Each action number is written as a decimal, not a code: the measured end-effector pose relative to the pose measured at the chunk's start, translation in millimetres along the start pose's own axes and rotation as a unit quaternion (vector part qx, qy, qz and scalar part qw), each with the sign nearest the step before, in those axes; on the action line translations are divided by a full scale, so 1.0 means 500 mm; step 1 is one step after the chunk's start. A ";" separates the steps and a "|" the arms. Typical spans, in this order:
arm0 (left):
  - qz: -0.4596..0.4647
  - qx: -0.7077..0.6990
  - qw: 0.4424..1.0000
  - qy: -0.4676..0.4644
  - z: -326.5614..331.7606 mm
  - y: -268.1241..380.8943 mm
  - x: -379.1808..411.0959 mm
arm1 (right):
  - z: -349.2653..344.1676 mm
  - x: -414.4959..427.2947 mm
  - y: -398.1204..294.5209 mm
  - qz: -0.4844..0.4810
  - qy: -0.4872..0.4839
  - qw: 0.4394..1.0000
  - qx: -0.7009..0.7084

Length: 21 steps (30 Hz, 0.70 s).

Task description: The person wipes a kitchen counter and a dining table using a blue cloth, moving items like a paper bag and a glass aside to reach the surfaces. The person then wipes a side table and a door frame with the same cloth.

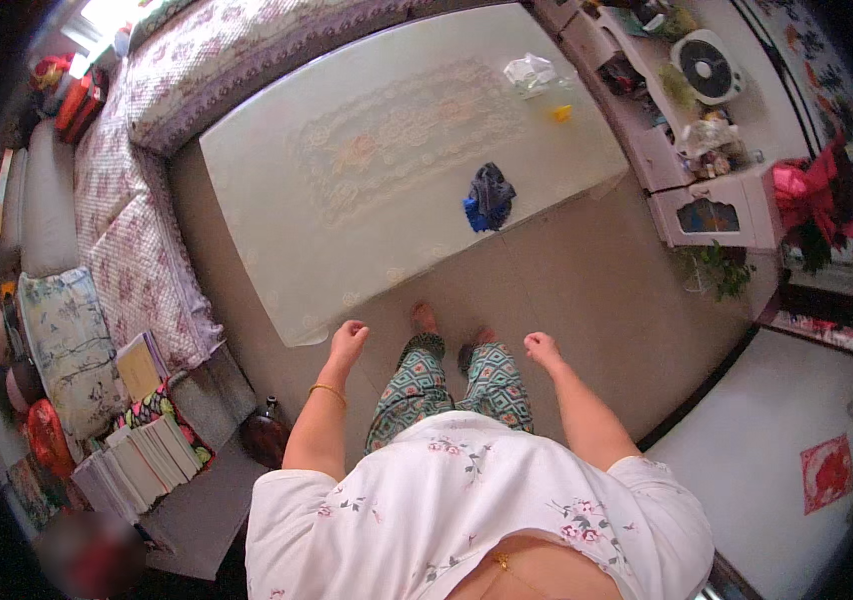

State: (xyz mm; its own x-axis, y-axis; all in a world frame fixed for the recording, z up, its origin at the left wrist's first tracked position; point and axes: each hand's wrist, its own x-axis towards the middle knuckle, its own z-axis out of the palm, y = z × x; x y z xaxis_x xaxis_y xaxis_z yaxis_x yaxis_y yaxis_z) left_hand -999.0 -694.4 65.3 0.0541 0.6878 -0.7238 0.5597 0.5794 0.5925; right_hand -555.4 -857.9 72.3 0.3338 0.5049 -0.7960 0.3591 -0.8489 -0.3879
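Note:
My left hand (351, 341) hangs in front of me with its fingers curled and no object visible in it, close to the near left corner of a table (261, 225) under a pale floral cover. A bracelet (328, 391) circles that wrist. Out to the other side, my right hand (541, 349) is curled like a loose fist over the tiled floor (584, 285), touching nothing. A crumpled dark grey cloth (494, 191) with a blue part (476, 216) lies near the table's front edge. Towards the far right of the tabletop are a crumpled clear plastic bag (530, 73) and a small yellow object (561, 113).
A quilted floral sofa (126, 247) runs along the left and back. On the lower left, books (145, 461) stand near a dark round bottle (264, 431). A pink cabinet (711, 214), a box fan (705, 67), a potted plant (723, 271) and a white door (756, 442) are on the right.

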 end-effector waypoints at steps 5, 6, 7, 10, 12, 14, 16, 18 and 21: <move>-0.027 0.041 0.999 0.015 0.066 0.027 0.105 | -0.023 0.190 -0.112 -0.093 0.054 0.987 -0.118; -0.043 0.102 0.994 -0.017 0.084 0.041 0.144 | -0.024 0.226 -0.128 -0.100 0.061 0.982 -0.148; -0.068 0.128 0.989 0.000 0.106 0.045 0.164 | -0.021 0.275 -0.155 -0.149 0.072 0.976 -0.143; -0.160 0.182 0.969 0.037 0.151 0.051 0.235 | -0.008 0.420 -0.274 -0.174 0.092 0.970 -0.140; -0.201 0.199 0.954 0.103 0.175 0.075 0.286 | 0.000 0.523 -0.346 -0.235 0.172 0.947 -0.132; -0.236 0.204 0.943 0.120 0.188 0.080 0.330 | 0.007 0.605 -0.410 -0.226 0.228 0.932 -0.166; -0.288 0.223 0.924 0.113 0.210 0.140 0.371 | 0.030 0.663 -0.432 -0.198 0.290 0.906 -0.238; -0.320 0.234 0.912 0.108 0.229 0.151 0.387 | 0.066 0.671 -0.457 -0.134 0.320 0.892 -0.290; -0.313 0.239 0.914 0.100 0.232 0.129 0.398 | 0.076 0.705 -0.420 -0.221 0.416 0.845 -0.252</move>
State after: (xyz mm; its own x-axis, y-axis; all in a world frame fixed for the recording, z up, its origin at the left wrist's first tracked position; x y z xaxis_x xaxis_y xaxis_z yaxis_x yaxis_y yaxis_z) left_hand -855.9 -570.9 -81.5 -0.5264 0.3806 -0.7603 0.7289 0.6624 -0.1730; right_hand -546.1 -507.8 -144.4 0.4923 0.8685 0.0579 0.8646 -0.4803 -0.1473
